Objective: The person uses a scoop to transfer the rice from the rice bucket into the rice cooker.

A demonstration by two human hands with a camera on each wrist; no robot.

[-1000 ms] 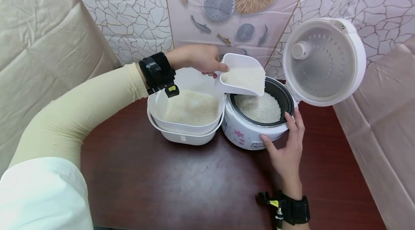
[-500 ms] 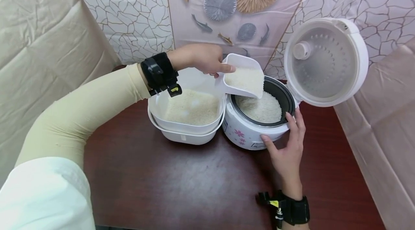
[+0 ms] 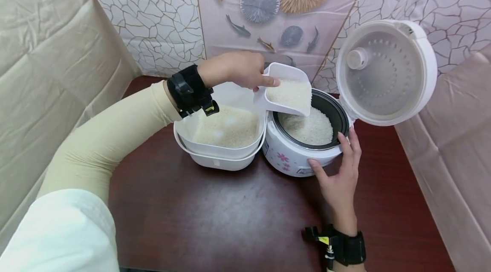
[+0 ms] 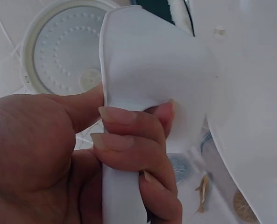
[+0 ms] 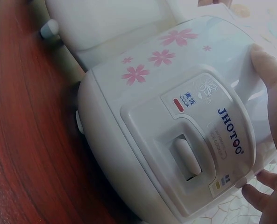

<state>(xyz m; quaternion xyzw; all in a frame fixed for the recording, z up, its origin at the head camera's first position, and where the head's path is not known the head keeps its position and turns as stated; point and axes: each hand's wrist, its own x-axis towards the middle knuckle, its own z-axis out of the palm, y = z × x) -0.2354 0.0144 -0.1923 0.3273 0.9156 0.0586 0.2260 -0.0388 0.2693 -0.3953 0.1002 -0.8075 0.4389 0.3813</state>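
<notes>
My left hand (image 3: pixel 245 69) grips the handle of a white scoop (image 3: pixel 284 69), thumb along its top edge. In the left wrist view, fingers curl round the handle below the scoop's underside (image 4: pixel 152 60). Rice (image 3: pixel 289 93) fills the scoop, whose front lip overhangs the left part of the rice cooker's dark inner pot (image 3: pixel 334 112). More rice (image 3: pixel 314 127) lies inside that pot. The white rice cooker (image 3: pixel 285 161) has pink flowers on its side. My right hand (image 3: pixel 339 180) rests against its right front, thumb on the front and extended fingers near the rim.
Left of the cooker stands a white rice bin (image 3: pixel 222 152) with rice (image 3: pixel 230 129) in it, right beside the cooker. The cooker's lid (image 3: pixel 387 71) stands raised at the back right. Everything sits on a dark red-brown table (image 3: pixel 230 216), with patterned cloth behind.
My left hand has shifted slightly right with the scoop, then held nearly still. The left forearm and sleeve have drifted right. The right hand and cooker have stayed in place.
</notes>
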